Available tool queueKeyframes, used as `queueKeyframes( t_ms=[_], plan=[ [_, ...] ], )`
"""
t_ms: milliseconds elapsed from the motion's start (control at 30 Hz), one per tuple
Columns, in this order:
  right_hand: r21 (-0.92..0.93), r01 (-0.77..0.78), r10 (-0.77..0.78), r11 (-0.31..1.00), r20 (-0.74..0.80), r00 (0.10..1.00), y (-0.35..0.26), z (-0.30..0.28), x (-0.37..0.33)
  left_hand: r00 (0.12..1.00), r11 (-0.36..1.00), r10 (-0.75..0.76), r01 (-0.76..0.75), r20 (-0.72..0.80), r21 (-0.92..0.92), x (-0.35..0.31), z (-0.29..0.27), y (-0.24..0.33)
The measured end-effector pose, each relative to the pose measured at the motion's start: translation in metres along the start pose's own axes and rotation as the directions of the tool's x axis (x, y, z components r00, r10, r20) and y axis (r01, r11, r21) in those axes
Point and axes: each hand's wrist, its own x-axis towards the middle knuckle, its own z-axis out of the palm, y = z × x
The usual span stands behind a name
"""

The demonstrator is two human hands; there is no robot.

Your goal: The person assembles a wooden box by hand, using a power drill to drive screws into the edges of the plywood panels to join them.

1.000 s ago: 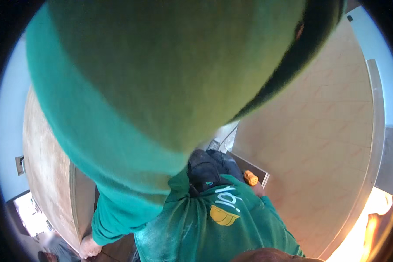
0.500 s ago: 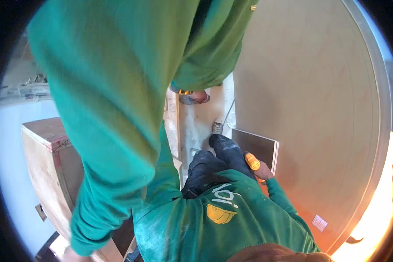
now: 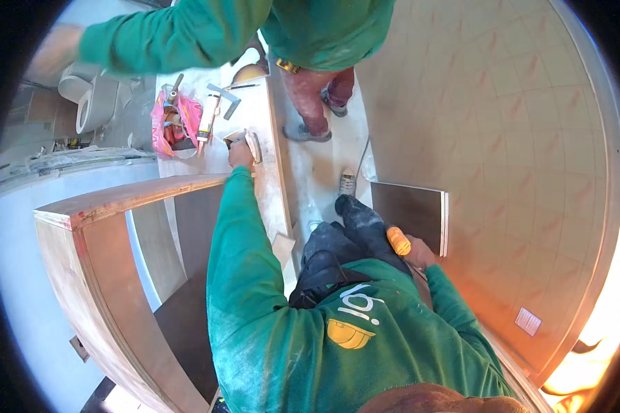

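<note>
My left arm reaches forward to a whitish, dusty bench [image 3: 272, 186], where my left hand [image 3: 241, 155] is closed beside a thin pale piece [image 3: 253, 146]. What its fingers hold is too small to make out. On the right, near my hip, my right hand [image 3: 421, 254] is closed around an orange-yellow tool with a rounded end [image 3: 397, 241]; the rest of it is mostly hidden. Beyond my left hand lie a white cartridge tube [image 3: 208, 117], a grey T-shaped tool [image 3: 226, 100] and a pink bag [image 3: 162, 129] with tools inside.
An open wooden cabinet frame [image 3: 93, 289] stands at my left. A large brown panel [image 3: 489, 138] rises on the right, with a smaller dark board [image 3: 408, 215] against it. Ahead stands a co-worker [image 3: 324, 34], one blurred hand [image 3: 55, 51] stretched left. A toilet [image 3: 98, 103] is far left.
The co-worker's sleeve, which covered the left side, has swung up and away to the far left. My left hand, the bench and its tools now show. My right hand stays near my hip.
</note>
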Motion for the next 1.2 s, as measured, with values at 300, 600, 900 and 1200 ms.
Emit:
queueKeyframes(
  t_ms=[300,600,900,1200],
  plan=[
    [0.324,0.048,-0.020,0.945,-0.089,0.996,-0.036,0.006,-0.010,0.900,0.895,-0.330,0.203,-0.283,-0.397,0.007,0.002,0.006],
    [0.356,0.366,-0.297,0.860,-0.234,0.926,-0.126,-0.049,-0.005,0.993,-0.626,-0.072,0.024,0.088,-0.780,-0.029,-0.119,0.075],
    [0.408,0.663,-0.605,0.628,-0.280,0.746,-0.308,-0.170,0.025,0.950,-0.063,-0.040,-0.311,-0.309,-0.948,-0.127,-0.334,0.118],
    [0.488,0.691,-0.801,0.533,0.027,0.598,-0.423,-0.272,0.022,0.574,0.539,-0.079,-0.663,-0.815,-0.519,-0.150,-0.387,0.107]
  ],
)
